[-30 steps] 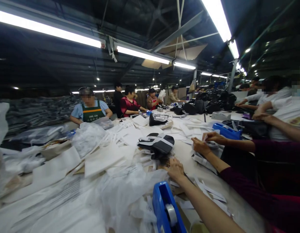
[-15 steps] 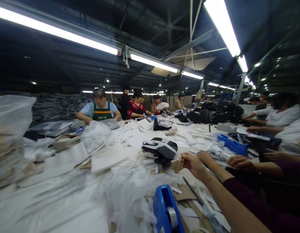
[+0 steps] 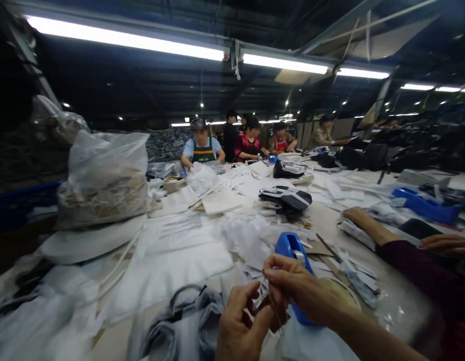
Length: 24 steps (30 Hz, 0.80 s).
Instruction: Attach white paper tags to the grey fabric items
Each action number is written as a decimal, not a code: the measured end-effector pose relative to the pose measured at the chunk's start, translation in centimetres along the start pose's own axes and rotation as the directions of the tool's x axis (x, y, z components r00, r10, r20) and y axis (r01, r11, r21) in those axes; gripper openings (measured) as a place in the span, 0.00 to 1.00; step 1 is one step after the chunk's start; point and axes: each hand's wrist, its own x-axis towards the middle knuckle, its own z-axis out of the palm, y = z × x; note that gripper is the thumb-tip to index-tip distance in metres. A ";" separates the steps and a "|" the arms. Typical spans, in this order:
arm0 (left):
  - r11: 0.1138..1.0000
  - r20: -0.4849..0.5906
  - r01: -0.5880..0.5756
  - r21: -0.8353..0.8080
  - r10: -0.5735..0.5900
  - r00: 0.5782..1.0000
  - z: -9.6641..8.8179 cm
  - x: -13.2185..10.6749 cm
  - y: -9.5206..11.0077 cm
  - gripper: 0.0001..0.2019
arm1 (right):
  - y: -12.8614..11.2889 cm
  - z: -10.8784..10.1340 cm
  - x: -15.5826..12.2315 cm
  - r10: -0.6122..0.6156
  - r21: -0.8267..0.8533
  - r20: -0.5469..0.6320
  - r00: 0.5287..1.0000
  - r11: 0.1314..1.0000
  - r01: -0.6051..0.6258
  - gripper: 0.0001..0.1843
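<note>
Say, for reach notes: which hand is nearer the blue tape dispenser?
Right. The right hand is just before the blue tape dispenser; the left hand sits lower-left, farther off.

Place: pretty clearly a factory packing hall, big and open, nothing homey.
Ceiling: long strip lights on bare dark roof beams.
Table: one huge shared table buried in white paper sheets and plastic bags.
People: a row of workers down the far side, one in a green apron.
Gear: blue tape dispenser up front, another further along, black-and-white goods piled mid-table.
</note>
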 end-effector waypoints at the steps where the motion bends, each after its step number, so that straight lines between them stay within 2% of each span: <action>1: 0.995 0.054 0.033 -0.097 -0.027 0.998 0.0 0.2 -0.1 0.13 | 0.7 0.9 -0.1 0.006 0.003 0.025 1.000 1.000 -0.006 0.16; 2: 0.983 0.098 0.068 -0.171 -0.051 0.994 -0.3 0.2 -0.2 0.13 | 1.4 1.7 -0.1 0.012 0.003 0.041 0.999 1.000 -0.013 0.17; 4: 0.972 0.123 0.112 -0.205 -0.087 0.989 -1.4 -0.2 -0.5 0.13 | 2.5 2.8 -0.1 0.022 -0.001 0.054 0.998 1.000 -0.022 0.17; 7: 0.989 0.061 0.102 -0.110 -0.096 0.994 -3.4 -1.1 -0.9 0.13 | 3.6 3.8 0.2 0.029 0.014 0.060 0.998 0.999 -0.030 0.17; 9: 0.989 0.074 0.097 -0.114 -0.089 0.993 -4.3 -1.4 -1.2 0.12 | 4.0 4.3 0.4 0.038 0.028 0.077 0.996 0.999 -0.041 0.17; 12: 0.988 0.133 0.090 -0.127 -0.073 0.988 -4.8 -1.3 -1.3 0.11 | 4.0 4.9 0.5 0.024 0.024 0.092 0.996 0.999 -0.026 0.19; 14: 0.995 0.145 0.043 -0.093 -0.029 0.989 -4.8 -1.1 -1.2 0.08 | 3.7 5.2 0.3 0.001 0.000 0.101 0.995 1.000 -0.001 0.20; 16: 0.995 0.147 0.018 -0.101 -0.003 0.989 -4.8 -0.9 -0.9 0.07 | 3.3 5.3 0.0 -0.013 -0.018 0.129 0.992 1.000 0.015 0.20; 20: 0.983 0.210 0.071 -0.167 -0.034 0.977 -4.9 -0.5 -0.1 0.10 | 2.6 4.8 -0.5 -0.074 -0.035 0.149 0.986 0.996 0.080 0.17; 24: 0.993 0.246 0.081 -0.085 -0.058 0.968 -5.3 0.3 1.2 0.12 | 2.3 3.5 -0.7 -0.170 0.005 0.107 0.980 0.985 0.170 0.14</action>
